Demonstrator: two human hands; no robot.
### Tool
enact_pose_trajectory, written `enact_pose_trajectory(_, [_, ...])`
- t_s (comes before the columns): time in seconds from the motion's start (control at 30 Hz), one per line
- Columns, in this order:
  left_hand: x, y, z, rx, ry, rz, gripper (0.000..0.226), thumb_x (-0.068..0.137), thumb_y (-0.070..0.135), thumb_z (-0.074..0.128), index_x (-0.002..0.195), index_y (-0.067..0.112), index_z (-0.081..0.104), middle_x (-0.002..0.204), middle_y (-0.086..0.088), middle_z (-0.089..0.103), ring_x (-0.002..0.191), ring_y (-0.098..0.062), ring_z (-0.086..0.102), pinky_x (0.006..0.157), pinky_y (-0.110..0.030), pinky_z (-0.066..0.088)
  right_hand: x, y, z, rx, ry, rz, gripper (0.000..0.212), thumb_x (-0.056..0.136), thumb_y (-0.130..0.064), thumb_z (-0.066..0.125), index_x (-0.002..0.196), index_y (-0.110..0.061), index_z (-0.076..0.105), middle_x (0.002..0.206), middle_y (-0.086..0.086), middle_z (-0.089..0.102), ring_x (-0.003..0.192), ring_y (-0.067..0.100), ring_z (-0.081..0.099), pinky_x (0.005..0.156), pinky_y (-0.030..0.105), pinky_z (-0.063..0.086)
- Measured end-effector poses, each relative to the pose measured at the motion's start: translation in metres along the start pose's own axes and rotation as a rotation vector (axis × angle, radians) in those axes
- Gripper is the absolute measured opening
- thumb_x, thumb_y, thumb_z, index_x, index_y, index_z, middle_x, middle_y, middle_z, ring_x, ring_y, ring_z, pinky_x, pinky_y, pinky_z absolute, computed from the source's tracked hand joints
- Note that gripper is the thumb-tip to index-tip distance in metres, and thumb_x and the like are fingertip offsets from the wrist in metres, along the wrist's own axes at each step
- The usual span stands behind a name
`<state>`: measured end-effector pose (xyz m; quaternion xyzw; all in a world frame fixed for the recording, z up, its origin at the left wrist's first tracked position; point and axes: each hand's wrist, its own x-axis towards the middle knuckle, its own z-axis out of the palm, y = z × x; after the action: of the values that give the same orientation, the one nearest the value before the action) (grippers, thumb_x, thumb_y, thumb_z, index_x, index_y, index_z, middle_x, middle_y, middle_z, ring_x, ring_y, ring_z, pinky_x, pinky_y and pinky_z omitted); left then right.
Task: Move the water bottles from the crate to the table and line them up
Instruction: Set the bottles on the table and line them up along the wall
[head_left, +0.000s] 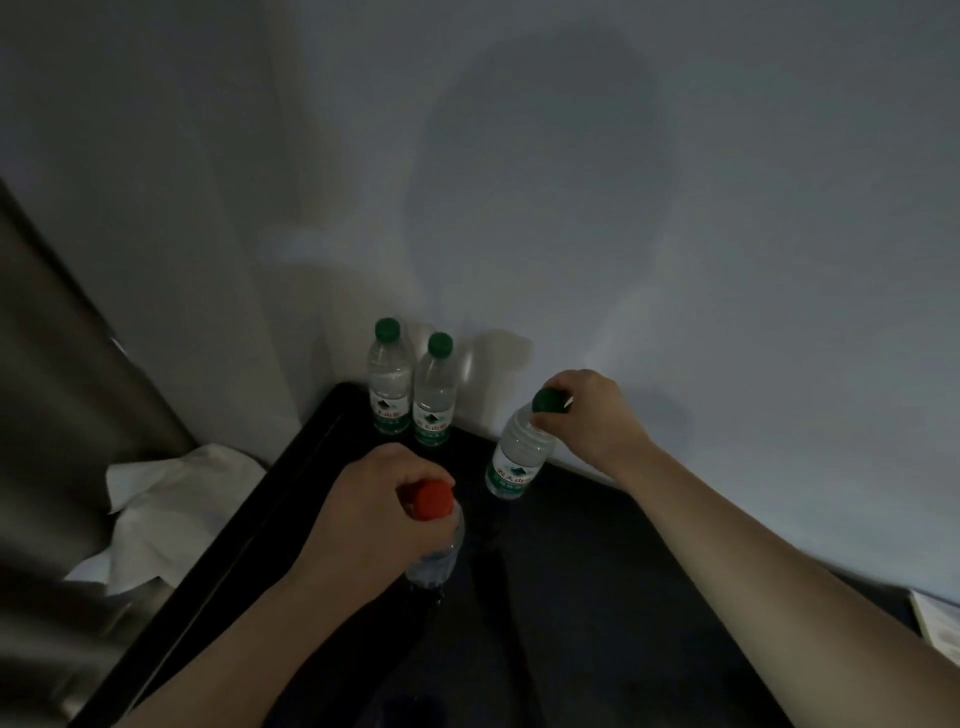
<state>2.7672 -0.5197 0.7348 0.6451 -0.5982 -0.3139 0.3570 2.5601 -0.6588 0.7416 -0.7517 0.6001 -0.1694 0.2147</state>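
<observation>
Nearest the camera, the left forearm came in from the lower left and crossed the dark table (613, 597), wrist bent slightly down. The left hand (363, 512) was closed from the left side over the top of the red-capped bottle (436, 556), fingers curled tight around the neck and cap, knuckles up. That clear bottle hung or stood over the near-middle of the table. Its lower end melted into the dark top, and I could not tell if it touched.

Further out, the right arm stretched long from the lower right, nearly straight, running along the wall side of the table. The right hand (589, 423) gripped the green-capped bottle (519, 457) by the top, fingertips pinching the cap from the right side, palm facing down. This bottle leaned with its cap toward the right, its base near the table's far edge. Whether it rested there was unclear.

At the back corner, two more green-capped bottles (389, 384) stood upright side by side, just about touching, close against the pale wall (675, 234). They were well apart from both hands.

Off the table's left edge lay a crumpled white cloth (171, 509).
</observation>
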Motion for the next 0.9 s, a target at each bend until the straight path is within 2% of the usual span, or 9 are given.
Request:
enact_pose_trajectory(0.27, [0.023, -0.018, -0.015, 0.010, 0.046, 0.014, 0.021, 0.064, 0.022, 0.080, 0.080, 0.032, 0.071, 0.083, 0.014, 0.063, 0.083, 0.001, 0.062, 0.072, -0.008, 0.043, 0.065, -0.027, 0.022, -0.027, -0.008, -0.004, 0.027, 0.077, -0.017, 0.075, 0.098, -0.003, 0.066, 0.100, 0.015, 0.063, 0.089, 0.026, 0.061, 0.076, 0.037, 0.052])
enact_pose_trajectory(0.4, [0.029, -0.028, -0.017, -0.018, 0.057, -0.002, 0.021, 0.065, 0.022, 0.081, 0.080, 0.032, 0.071, 0.084, 0.014, 0.063, 0.083, 0.000, 0.063, 0.073, -0.012, 0.047, 0.083, -0.033, 0.032, -0.025, -0.014, 0.014, 0.024, 0.076, -0.014, 0.073, 0.095, -0.001, 0.067, 0.097, 0.016, 0.065, 0.087, 0.027, 0.062, 0.078, 0.042, 0.054])
enact_pose_trajectory(0.57, [0.037, -0.038, -0.023, -0.038, 0.073, -0.024, 0.022, 0.063, 0.019, 0.081, 0.080, 0.031, 0.072, 0.084, 0.012, 0.063, 0.085, -0.002, 0.063, 0.074, -0.011, 0.047, 0.096, -0.043, 0.045, -0.035, -0.026, 0.025, 0.021, 0.077, -0.013, 0.071, 0.091, 0.002, 0.066, 0.091, 0.018, 0.066, 0.079, 0.025, 0.058, 0.071, 0.039, 0.051])
enact_pose_trajectory(0.67, [0.040, -0.041, -0.024, -0.055, 0.078, -0.033, 0.022, 0.063, 0.018, 0.081, 0.079, 0.031, 0.072, 0.084, 0.012, 0.064, 0.084, -0.002, 0.063, 0.074, -0.008, 0.045, 0.098, -0.041, 0.052, -0.047, -0.048, 0.043, 0.021, 0.078, -0.013, 0.070, 0.091, 0.003, 0.066, 0.091, 0.018, 0.066, 0.075, 0.022, 0.055, 0.065, 0.032, 0.046])
enact_pose_trajectory(0.9, [0.044, -0.041, -0.023, -0.078, 0.083, -0.035, 0.021, 0.065, 0.018, 0.080, 0.079, 0.031, 0.072, 0.085, 0.013, 0.064, 0.084, 0.000, 0.063, 0.073, -0.009, 0.047, 0.100, -0.039, 0.058, -0.042, -0.041, 0.061, 0.019, 0.078, -0.012, 0.070, 0.090, 0.003, 0.065, 0.085, 0.015, 0.062, 0.074, 0.021, 0.054, 0.065, 0.031, 0.044])
